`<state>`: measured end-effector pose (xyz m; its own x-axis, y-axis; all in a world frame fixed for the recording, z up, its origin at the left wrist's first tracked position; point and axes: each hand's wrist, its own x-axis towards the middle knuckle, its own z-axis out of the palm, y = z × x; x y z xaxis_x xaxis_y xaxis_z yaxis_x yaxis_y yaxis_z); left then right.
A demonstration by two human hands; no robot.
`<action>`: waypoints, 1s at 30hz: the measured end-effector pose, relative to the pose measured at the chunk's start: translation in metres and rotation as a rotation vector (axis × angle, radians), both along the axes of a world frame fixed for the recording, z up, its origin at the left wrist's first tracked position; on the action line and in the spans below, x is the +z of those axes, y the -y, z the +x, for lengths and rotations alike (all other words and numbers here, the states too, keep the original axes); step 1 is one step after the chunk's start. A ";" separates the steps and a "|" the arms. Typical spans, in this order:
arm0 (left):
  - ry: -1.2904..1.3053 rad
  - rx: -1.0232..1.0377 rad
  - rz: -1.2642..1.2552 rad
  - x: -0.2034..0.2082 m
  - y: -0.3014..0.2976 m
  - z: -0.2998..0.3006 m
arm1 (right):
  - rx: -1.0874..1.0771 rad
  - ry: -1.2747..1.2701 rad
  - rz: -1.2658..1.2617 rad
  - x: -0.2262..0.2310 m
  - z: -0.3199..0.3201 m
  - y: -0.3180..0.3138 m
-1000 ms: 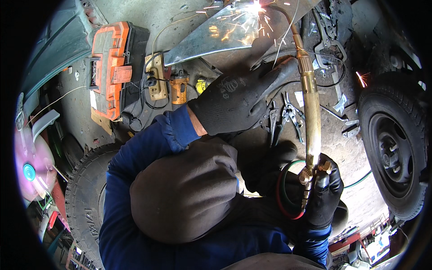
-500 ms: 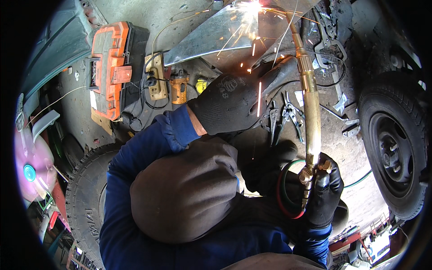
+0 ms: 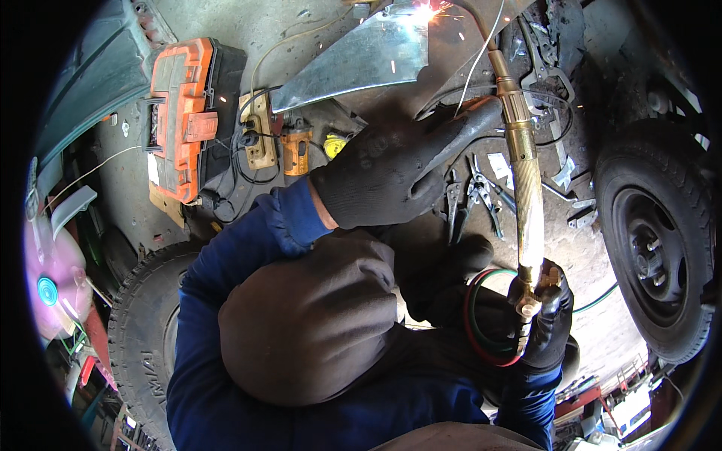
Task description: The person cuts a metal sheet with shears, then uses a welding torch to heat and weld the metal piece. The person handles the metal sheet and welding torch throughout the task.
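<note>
My right hand [image 3: 547,316], in a black glove, is closed round the valve end of a brass gas torch [image 3: 529,188]. The torch points away from me, its thin neck curving left to a bright glow at the top. That glow sits on the far edge of a grey metal sheet [image 3: 368,56], with a few sparks about it. My left hand [image 3: 391,169], also black-gloved, is left of the torch, its fingers closed on a thin pale welding rod [image 3: 479,56] that runs up out of view. Its fingertips are partly hidden. Red and green hoses [image 3: 472,316] loop below the torch.
An orange and black toolbox [image 3: 180,120] stands at left, beside a power strip [image 3: 259,139] and an orange power tool [image 3: 296,148]. Locking pliers [image 3: 481,192] lie between torch and left hand. A wheel [image 3: 654,240] stands at right, a tyre [image 3: 139,338] at left.
The torch and my right hand have shifted slightly right. The glow is smaller, with far fewer sparks. My left hand remains almost in the same place.
</note>
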<state>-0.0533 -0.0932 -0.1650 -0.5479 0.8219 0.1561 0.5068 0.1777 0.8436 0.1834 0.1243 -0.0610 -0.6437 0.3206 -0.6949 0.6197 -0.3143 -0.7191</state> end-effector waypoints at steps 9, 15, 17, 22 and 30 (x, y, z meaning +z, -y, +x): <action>-0.046 -0.043 -0.073 -0.003 -0.003 -0.002 | -0.067 -0.001 -0.053 -0.006 -0.003 0.008; -0.111 -0.016 -0.017 -0.008 -0.006 -0.001 | 0.011 0.013 0.045 -0.007 -0.002 0.006; -0.118 -0.010 -0.014 -0.008 -0.007 -0.001 | 0.022 -0.002 0.070 -0.008 -0.002 0.007; -0.066 -0.038 -0.076 -0.007 -0.004 -0.001 | 0.024 0.004 0.089 -0.007 -0.003 0.008; -0.043 -0.041 -0.109 -0.008 -0.003 0.000 | 0.059 0.016 0.093 -0.009 -0.002 0.005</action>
<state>-0.0536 -0.0903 -0.1732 -0.5085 0.8567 0.0866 0.5505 0.2461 0.7978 0.1813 0.1192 -0.0705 -0.6524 0.3464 -0.6740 0.6468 -0.2090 -0.7335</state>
